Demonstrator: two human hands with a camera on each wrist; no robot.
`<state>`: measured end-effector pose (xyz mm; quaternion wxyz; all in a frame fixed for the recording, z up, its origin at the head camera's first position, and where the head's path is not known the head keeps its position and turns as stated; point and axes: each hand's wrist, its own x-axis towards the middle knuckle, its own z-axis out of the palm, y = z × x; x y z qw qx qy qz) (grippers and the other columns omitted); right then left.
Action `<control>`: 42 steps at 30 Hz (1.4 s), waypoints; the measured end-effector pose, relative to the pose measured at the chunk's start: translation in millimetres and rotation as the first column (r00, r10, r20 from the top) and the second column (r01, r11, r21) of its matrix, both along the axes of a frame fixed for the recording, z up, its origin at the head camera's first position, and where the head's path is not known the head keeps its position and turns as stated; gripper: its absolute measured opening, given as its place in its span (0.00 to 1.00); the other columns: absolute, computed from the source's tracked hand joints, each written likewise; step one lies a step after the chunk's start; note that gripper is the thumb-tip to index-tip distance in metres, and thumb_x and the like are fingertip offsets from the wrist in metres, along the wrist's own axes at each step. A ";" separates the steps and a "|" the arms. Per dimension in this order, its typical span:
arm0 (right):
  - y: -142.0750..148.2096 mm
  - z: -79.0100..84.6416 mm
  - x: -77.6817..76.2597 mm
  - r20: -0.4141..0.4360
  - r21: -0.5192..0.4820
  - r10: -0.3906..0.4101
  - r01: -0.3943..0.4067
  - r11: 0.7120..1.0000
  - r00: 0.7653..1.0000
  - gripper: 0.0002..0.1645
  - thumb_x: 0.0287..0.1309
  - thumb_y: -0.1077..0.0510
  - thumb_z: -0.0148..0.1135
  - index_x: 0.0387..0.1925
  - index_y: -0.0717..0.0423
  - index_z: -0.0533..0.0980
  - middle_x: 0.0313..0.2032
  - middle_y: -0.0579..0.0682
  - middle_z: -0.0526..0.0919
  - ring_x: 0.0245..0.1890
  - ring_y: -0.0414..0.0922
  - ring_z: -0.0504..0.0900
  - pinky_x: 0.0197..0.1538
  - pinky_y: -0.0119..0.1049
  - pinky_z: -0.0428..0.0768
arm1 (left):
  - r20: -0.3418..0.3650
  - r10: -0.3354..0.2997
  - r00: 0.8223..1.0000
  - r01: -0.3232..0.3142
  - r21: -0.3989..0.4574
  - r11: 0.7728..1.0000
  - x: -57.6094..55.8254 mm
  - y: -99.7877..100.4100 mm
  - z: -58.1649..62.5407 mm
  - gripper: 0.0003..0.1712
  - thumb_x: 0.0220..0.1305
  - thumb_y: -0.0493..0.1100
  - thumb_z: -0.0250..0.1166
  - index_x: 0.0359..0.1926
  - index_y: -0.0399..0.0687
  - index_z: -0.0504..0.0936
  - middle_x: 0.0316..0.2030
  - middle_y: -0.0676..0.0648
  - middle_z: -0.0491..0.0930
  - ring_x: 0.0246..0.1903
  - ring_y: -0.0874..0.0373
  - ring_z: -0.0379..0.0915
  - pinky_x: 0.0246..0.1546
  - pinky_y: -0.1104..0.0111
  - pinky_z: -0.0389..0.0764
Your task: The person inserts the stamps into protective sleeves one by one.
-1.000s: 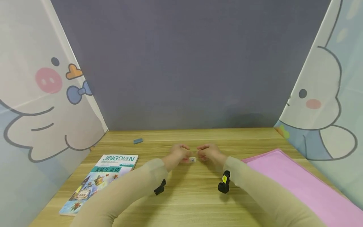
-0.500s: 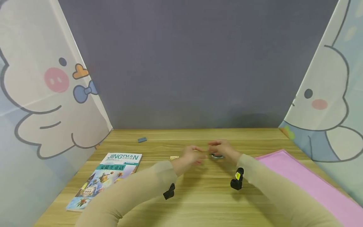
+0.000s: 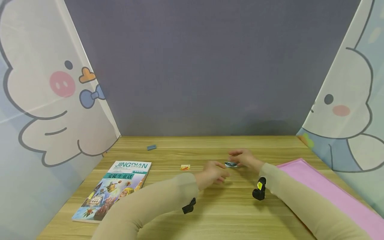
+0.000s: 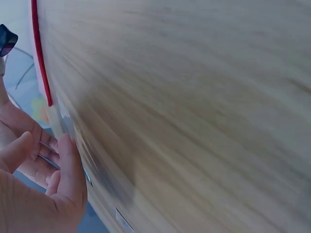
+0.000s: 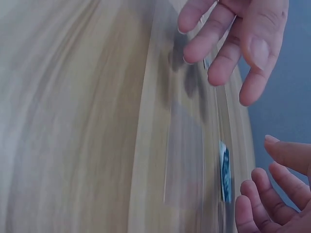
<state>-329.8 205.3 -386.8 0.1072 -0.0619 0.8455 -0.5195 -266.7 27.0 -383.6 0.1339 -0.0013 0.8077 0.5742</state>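
Observation:
My left hand (image 3: pixel 212 171) hovers low over the middle of the table, fingers loosely bent, nothing seen in them. A small yellow card (image 3: pixel 185 167) lies to its left. My right hand (image 3: pixel 244 157) is just right of a small dark picture card (image 3: pixel 231 164), its fingertips right at the card's edge. In the right wrist view that card (image 5: pixel 225 172) lies beside the relaxed fingers of the right hand (image 5: pixel 277 204), with the left hand (image 5: pixel 233 43) opposite. The left wrist view shows the left hand (image 4: pixel 48 199) with thumb and fingers apart.
At left lies a colourful book (image 3: pixel 112 191). Farther back is a small blue-grey block (image 3: pixel 151 147). A pink mat (image 3: pixel 324 193) covers the right side of the wooden table (image 3: pixel 228 213), partly under the right sleeve. A dark grey panel (image 3: pixel 210 73) stands behind.
Both hands have moved right across the table. The yellow and dark cards have come into view, and a pale card first seen between the hands is out of sight. The head view has shifted slightly left.

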 end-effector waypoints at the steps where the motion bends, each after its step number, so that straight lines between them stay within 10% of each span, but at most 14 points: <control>1: 2.3 -0.7 -0.4 -0.001 0.000 0.001 -0.001 1.000 1.000 0.28 0.63 0.60 0.62 0.62 0.68 0.70 0.56 0.64 0.79 0.48 0.51 0.82 0.50 0.48 0.82 | 0.001 -0.002 1.000 0.002 -0.011 1.000 0.7 2.1 0.6 0.22 0.53 0.37 0.74 0.49 0.40 0.80 0.28 0.46 0.84 0.29 0.52 0.84 0.30 0.66 0.87; 11: 14.5 -6.3 -2.4 0.008 0.098 -0.088 0.087 0.991 0.996 0.29 0.55 0.61 0.70 0.56 0.69 0.74 0.48 0.60 0.83 0.34 0.41 0.79 0.36 0.35 0.83 | 0.003 0.012 1.000 -0.012 -0.080 0.997 2.9 15.5 -4.1 0.22 0.49 0.39 0.77 0.45 0.42 0.79 0.23 0.46 0.80 0.20 0.58 0.77 0.27 0.70 0.85; 42: 14.2 -18.3 -5.3 -0.022 0.206 -0.069 0.072 0.976 0.997 0.15 0.51 0.60 0.73 0.41 0.62 0.81 0.41 0.54 0.82 0.37 0.45 0.75 0.37 0.32 0.77 | -0.027 0.038 0.999 -0.045 -0.369 0.928 -2.7 32.0 -8.9 0.14 0.46 0.40 0.78 0.23 0.51 0.78 0.25 0.53 0.76 0.17 0.61 0.68 0.18 0.74 0.75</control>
